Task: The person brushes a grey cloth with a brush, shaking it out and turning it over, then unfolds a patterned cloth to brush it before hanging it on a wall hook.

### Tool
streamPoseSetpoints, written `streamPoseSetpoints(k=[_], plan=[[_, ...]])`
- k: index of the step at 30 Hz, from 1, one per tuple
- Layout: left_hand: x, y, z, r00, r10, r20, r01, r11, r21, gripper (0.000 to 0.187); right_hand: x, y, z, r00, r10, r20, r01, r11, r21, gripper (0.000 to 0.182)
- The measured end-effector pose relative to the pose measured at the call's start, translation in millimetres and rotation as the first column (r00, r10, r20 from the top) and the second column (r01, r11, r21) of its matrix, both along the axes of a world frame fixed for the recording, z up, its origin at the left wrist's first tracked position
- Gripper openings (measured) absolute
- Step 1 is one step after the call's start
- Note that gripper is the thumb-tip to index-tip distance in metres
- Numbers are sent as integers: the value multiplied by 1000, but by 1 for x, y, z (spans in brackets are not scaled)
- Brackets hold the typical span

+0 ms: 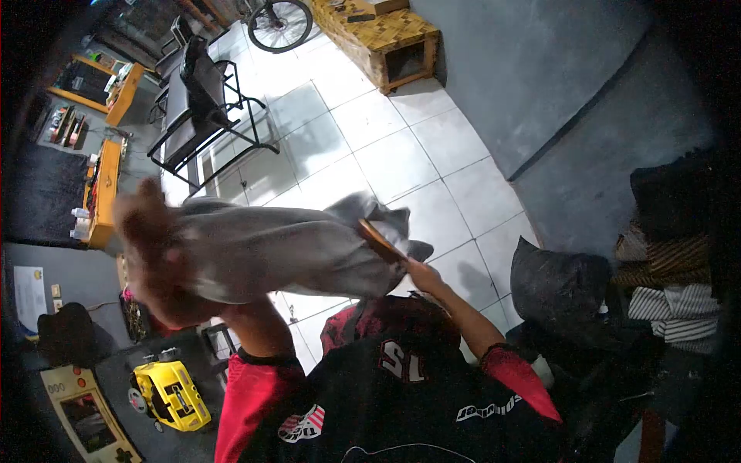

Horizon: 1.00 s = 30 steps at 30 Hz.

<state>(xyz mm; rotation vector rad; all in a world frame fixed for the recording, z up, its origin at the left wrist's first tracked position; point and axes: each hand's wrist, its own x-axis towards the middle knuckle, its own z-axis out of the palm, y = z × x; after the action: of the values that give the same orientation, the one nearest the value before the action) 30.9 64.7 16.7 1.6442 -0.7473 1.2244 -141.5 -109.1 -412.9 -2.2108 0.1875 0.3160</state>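
A grey cloth (270, 247) is stretched sideways in front of my body, above the tiled floor. At its left end, my left hand (158, 258) is smeared by motion, so its fingers and grip are unclear. My right hand (421, 278) is at the cloth's right end, with its fingers closed near a thin brown wooden piece (381, 241) that looks like a hanger. The cloth hides part of this piece, and the right fingertips are hard to make out.
Black chairs (193, 100) and wooden shelves (104, 189) stand at the left. A patterned bench (378, 38) and a bicycle wheel (279, 25) are ahead. Folded cloths (679, 309) and a dark cushion (559, 285) lie right; a yellow toy car (171, 395) is lower left.
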Motion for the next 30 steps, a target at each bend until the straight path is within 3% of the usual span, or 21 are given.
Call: streamPoseSetpoints(k=[2,3,5,6,7,9,10,11,12,13,14,15,16,19,20,21,22,25,26,28,30], plan=[[14,33,18,981,-6,193,-14,994,105,33,-51,-24,-34,948,19,-318,-87,975,-203,31],[22,63,19,984,-69,165,49,991,123,37,-72,-27,-44,894,-125,-431,22,972,-236,32],[35,109,8,912,-373,-169,374,927,-31,46,-116,-40,-105,749,-84,-658,-194,921,-338,41],[30,97,14,777,-562,-284,527,827,-194,50,-129,-45,-105,736,-175,-654,-88,933,-350,39],[25,79,14,505,-813,-291,707,582,-400,50,-139,-51,-106,716,-267,-645,21,932,-362,37],[-6,22,20,491,-791,-366,531,604,-594,56,-129,-52,-74,769,-350,-535,187,923,-336,26],[-21,-7,22,475,-789,-390,429,595,-680,60,-114,-51,-40,837,-339,-429,227,929,-291,35],[-22,-15,15,387,-760,-522,413,649,-638,52,-101,-54,-69,695,-466,-547,477,869,-135,47],[-24,-24,7,293,-707,-644,415,701,-580,46,-76,-49,-24,787,-534,-308,542,838,-67,51],[-23,-32,-4,104,-694,-713,459,669,-584,39,-52,-42,18,801,-543,-252,589,790,171,50],[-24,-35,-16,68,-613,-787,527,692,-493,33,-30,-36,56,804,-564,-191,587,701,404,50],[-27,-40,-30,-98,-664,-741,549,585,-597,29,-15,-33,107,831,-462,-309,554,639,534,46],[-35,-46,-37,-125,-683,-720,545,559,-625,22,-7,-27,138,847,-340,-408,531,545,648,43],[-42,-53,-45,-121,-781,-612,507,482,-715,19,-2,3,134,873,-411,264,259,847,463,35],[-43,-53,-42,-85,-823,-562,479,461,-747,21,2,11,131,806,-347,480,194,921,339,33],[-44,-53,-34,48,-800,-599,615,496,-613,26,5,18,126,704,-246,667,152,969,197,31],[-45,-52,-25,20,-895,-446,580,374,-724,26,7,22,121,575,-114,810,137,990,42,30],[-42,-41,-5,-58,-982,-177,618,104,-779,23,-4,4,91,984,-101,150,102,995,0,31],[-40,-36,-1,-66,-992,-104,625,40,-779,23,-10,-5,74,990,-79,-114,79,997,-5,32],[-29,-22,-2,-113,-993,23,594,-86,-800,19,-47,-15,10,998,-55,-26,48,973,-227,35],[-20,-4,-4,-155,-973,170,489,-225,-843,18,-68,-23,-7,948,-136,-288,46,953,-300,34]])
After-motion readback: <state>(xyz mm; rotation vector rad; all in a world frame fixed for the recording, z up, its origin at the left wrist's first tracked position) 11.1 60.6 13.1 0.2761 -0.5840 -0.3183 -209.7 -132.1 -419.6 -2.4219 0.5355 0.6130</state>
